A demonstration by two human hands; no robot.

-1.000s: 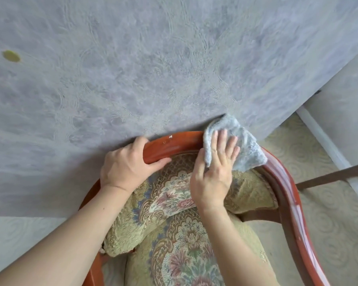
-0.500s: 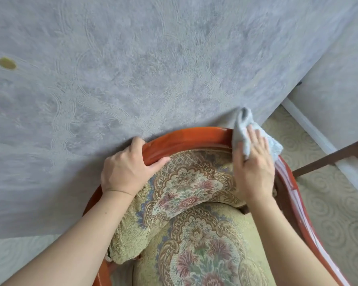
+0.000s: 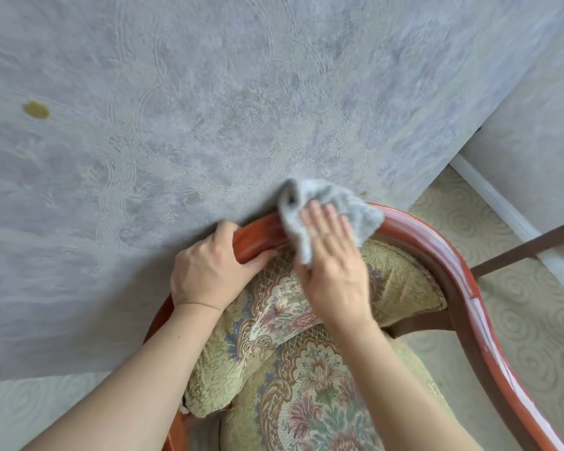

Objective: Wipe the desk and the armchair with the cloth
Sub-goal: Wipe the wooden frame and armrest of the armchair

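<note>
Soft, even daylight; faint shadows. Glare streaks the armchair (image 3: 469,288) rail. Slight motion blur on the cloth (image 3: 349,209); wide-angle bending at edges.

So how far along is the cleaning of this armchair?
Mid-job. The right hand presses the cloth on the wooden top rail; the left hand grips that rail. The curved rail looks glossy, though whether it's wiped is unclear. No desk is visible.
</note>
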